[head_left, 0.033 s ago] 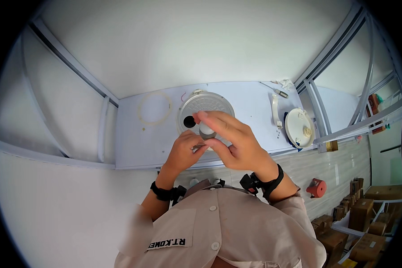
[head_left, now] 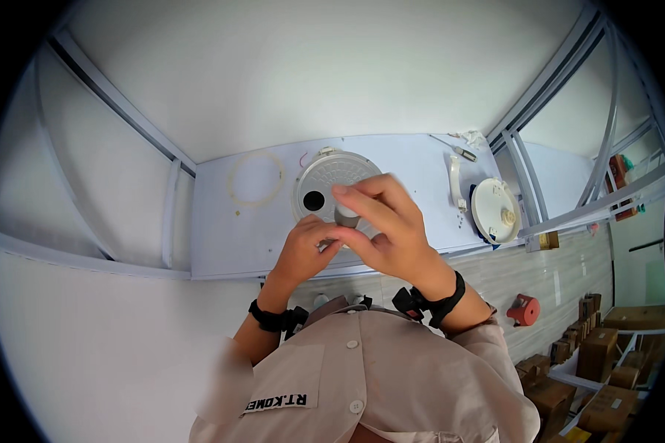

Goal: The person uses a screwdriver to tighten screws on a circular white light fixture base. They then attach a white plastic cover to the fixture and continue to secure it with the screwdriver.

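In front of me a small cylinder (head_left: 346,218) with a white top and grey side is between the thumb and curled forefinger of my right hand (head_left: 399,232). My left hand (head_left: 300,249) is closed in a pinch, its fingertips meeting my right thumb at the cylinder's lower end. What the left fingers grip is hidden. Beneath and behind both hands lies a round pale-rimmed lid (head_left: 340,164) with a patterned silver-grey face. A dark round opening (head_left: 314,201) shows on it, left of the cylinder.
A yellowish ring (head_left: 231,180) lies on the white table (head_left: 214,244) at left. To the right are a screwdriver (head_left: 464,153), a curved white strip (head_left: 455,181), small screws (head_left: 461,220) and a round cream cover (head_left: 488,210) with a knob. A red stool (head_left: 525,311) stands on the floor.
My right forefinger has bent more and its tip has shifted slightly right and up over the cylinder. My left hand stays nearly where it was.
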The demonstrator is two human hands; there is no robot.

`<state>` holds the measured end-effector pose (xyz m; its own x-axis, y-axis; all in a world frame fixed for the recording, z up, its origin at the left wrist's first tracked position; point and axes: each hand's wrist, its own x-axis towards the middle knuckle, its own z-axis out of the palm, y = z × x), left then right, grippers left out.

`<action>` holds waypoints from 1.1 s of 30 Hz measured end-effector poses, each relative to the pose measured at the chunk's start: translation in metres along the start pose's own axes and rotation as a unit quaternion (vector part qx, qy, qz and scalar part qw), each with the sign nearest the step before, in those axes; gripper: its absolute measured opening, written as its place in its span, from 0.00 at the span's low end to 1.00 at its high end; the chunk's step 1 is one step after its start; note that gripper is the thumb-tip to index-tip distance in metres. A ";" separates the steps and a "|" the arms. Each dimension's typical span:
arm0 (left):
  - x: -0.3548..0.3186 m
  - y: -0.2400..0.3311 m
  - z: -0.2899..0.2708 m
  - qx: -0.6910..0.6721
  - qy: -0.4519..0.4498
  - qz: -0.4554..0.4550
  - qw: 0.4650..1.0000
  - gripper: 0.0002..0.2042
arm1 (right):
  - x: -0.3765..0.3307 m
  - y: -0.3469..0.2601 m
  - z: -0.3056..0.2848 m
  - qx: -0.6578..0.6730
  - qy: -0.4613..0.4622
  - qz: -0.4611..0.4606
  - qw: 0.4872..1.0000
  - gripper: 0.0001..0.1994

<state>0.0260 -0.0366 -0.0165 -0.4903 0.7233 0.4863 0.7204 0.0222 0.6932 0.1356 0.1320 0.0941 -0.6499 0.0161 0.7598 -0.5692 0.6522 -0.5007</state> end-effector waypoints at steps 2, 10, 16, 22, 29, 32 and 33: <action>0.001 0.007 -0.004 0.001 -0.004 -0.021 1.000 0.07 | -0.005 0.000 0.001 -0.058 0.015 0.012 0.998 0.33; -0.002 -0.004 0.000 -0.018 -0.016 -0.013 1.000 0.11 | 0.002 -0.001 0.005 0.031 0.036 0.044 0.998 0.34; -0.004 -0.011 0.001 0.018 -0.024 0.002 1.000 0.11 | -0.005 -0.002 0.003 -0.057 0.050 0.015 0.997 0.35; -0.003 -0.006 0.001 -0.006 -0.013 -0.005 1.000 0.09 | 0.001 -0.007 0.007 0.057 0.015 0.058 0.997 0.34; -0.005 -0.014 0.002 0.041 -0.032 0.008 0.999 0.07 | 0.002 -0.008 0.004 -0.022 0.041 0.010 0.999 0.32; -0.005 -0.011 0.000 0.019 -0.026 -0.005 0.999 0.07 | 0.007 -0.010 0.012 0.043 0.045 0.021 0.998 0.31; -0.005 -0.011 0.001 0.004 -0.019 -0.004 1.000 0.07 | 0.006 -0.009 0.011 0.044 0.033 0.032 0.998 0.31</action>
<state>0.0208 -0.0400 -0.0274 -0.4768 0.7486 0.4607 0.7208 0.0331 0.6924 0.1317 0.1176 0.0985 -0.6536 0.1075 0.7492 -0.5712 0.5793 -0.5815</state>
